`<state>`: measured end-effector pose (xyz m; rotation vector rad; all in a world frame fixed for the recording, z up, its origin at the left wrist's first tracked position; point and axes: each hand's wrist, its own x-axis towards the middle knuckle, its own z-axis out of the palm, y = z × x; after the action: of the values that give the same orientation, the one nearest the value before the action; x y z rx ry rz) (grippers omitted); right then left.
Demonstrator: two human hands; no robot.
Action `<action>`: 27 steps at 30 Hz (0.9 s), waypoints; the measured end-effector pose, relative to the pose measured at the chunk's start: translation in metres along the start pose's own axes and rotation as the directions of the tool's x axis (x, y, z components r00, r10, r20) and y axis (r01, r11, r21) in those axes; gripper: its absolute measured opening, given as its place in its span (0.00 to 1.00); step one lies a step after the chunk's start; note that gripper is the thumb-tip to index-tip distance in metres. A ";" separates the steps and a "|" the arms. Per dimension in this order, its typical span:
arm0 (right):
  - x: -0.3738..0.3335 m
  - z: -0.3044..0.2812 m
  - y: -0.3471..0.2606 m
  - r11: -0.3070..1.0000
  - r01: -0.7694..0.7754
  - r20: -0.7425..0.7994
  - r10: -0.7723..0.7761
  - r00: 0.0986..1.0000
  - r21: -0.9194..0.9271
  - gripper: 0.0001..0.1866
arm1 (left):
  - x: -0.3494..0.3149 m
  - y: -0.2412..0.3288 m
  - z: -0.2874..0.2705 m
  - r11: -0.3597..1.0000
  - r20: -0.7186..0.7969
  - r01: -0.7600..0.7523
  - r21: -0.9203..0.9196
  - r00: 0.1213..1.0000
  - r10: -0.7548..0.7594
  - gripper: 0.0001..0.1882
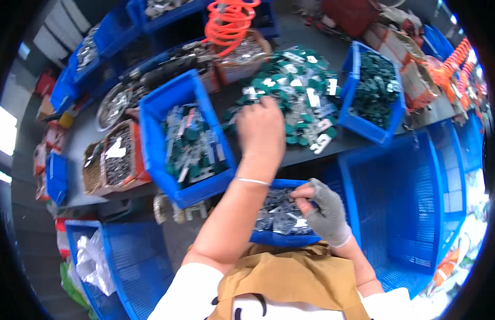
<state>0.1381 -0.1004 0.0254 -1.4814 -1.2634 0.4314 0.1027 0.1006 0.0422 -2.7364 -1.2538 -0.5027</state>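
Observation:
My bare left hand (260, 128) reaches far forward, fingers curled down into a loose pile of green and white plastic parts (298, 96) on the dark table (311, 154). What the fingers hold is hidden under the hand. A thin bracelet circles that wrist. My right hand (323, 210), in a grey glove with bare fingertips, rests in a small blue bin (282, 238) on my lap. Its fingertips are pinched on a shiny metal part (301, 198) among several more metal parts (279, 213).
A blue bin of green and silver pieces (188, 144) stands left of my arm, and a bin of dark green parts (375, 90) at the right. Large blue mesh crates (407, 202) (130, 261) flank my lap. Bags of metal hardware (114, 160) and an orange coiled hose (228, 24) lie further back.

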 end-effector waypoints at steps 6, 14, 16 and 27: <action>0.039 -0.063 0.013 0.960 -0.136 -0.378 0.036 0.925 -0.243 0.06 | 0.002 -0.007 -0.009 0.985 -0.238 -0.048 -0.163 0.971 0.008 0.14; 0.104 -0.127 0.069 0.407 -0.206 -0.312 -0.215 0.926 -0.890 0.07 | -0.024 0.025 -0.054 -0.335 0.191 0.131 -0.933 0.969 -0.154 0.16; 0.112 -0.125 0.073 0.388 -0.208 -0.294 -0.178 0.939 -0.898 0.09 | -0.035 0.015 -0.054 -0.443 0.335 0.270 -0.855 0.939 -0.075 0.17; 0.044 -0.020 0.007 0.739 0.130 -0.045 -0.212 0.976 -0.661 0.11 | -0.106 0.013 -0.027 -0.786 0.662 0.561 -0.261 0.696 0.277 0.19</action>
<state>0.1736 -0.0710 0.0420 -1.9102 -1.5244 -0.2695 0.0414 0.0096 0.0336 0.3173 0.4821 0.4236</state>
